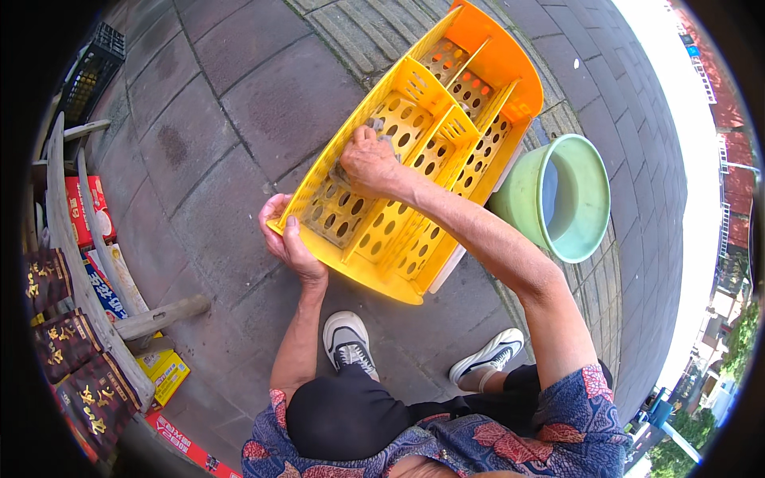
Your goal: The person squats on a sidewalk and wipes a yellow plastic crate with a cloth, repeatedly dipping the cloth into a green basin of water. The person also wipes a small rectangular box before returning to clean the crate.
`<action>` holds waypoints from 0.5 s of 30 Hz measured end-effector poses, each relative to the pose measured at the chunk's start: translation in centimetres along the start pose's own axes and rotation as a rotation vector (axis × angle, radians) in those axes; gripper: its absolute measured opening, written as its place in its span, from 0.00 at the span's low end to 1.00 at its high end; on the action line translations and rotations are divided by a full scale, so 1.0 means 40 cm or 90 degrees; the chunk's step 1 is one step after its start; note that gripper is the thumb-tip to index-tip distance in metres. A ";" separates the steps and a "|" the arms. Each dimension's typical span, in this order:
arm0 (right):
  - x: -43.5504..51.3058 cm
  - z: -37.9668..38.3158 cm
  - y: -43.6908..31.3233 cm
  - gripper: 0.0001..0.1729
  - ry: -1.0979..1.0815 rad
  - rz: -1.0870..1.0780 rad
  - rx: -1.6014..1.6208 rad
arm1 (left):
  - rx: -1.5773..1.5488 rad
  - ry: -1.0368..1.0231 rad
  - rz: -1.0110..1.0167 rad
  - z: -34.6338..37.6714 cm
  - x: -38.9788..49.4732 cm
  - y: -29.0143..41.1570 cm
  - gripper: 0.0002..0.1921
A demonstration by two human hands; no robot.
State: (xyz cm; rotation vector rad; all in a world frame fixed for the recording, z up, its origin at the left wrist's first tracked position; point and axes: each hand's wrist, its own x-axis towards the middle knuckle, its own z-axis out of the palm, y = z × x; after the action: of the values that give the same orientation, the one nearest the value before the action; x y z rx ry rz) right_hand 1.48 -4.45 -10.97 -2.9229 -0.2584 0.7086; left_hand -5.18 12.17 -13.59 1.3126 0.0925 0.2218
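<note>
A yellow plastic basket (412, 239) with an orange end, split by dividers into several compartments, lies slanted before me. Its floor is pierced with oval holes and looks dirty in places. My left hand (293, 242) grips the near left corner, thumb on the rim and fingers outside the wall. Inside the long left compartment, my right hand (370, 161) presses a grey cloth (382, 130) against the floor and side wall. Most of the cloth is hidden under that hand. A pale green plastic bucket (508, 191) stands against the basket's right side, with water (550, 191) visible inside.
Stone paving (287, 89) surrounds me, with ribbed tiles (364, 36) running past the basket. To the left are a weathered wooden frame (80, 257), dark printed packets (95, 400), a red box (86, 206) and a yellow box (164, 373). A black crate (95, 71) sits farther off.
</note>
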 end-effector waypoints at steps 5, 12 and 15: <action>-0.071 0.064 -0.107 0.20 0.029 -0.143 0.000 | 0.021 -0.012 -0.011 0.004 -0.004 -0.004 0.19; -0.073 0.018 -0.081 0.16 -0.108 -0.290 0.216 | 0.063 -0.028 0.002 -0.017 0.006 -0.002 0.17; -0.093 -0.001 0.023 0.17 -0.060 -0.271 0.409 | 0.042 -0.033 0.003 -0.006 -0.001 -0.003 0.17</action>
State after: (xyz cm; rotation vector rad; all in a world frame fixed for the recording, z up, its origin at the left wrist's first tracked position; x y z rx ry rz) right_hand -1.63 -6.06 -9.45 -2.1373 -0.5280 0.6953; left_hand -5.26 12.36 -13.77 1.3833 0.0526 0.1900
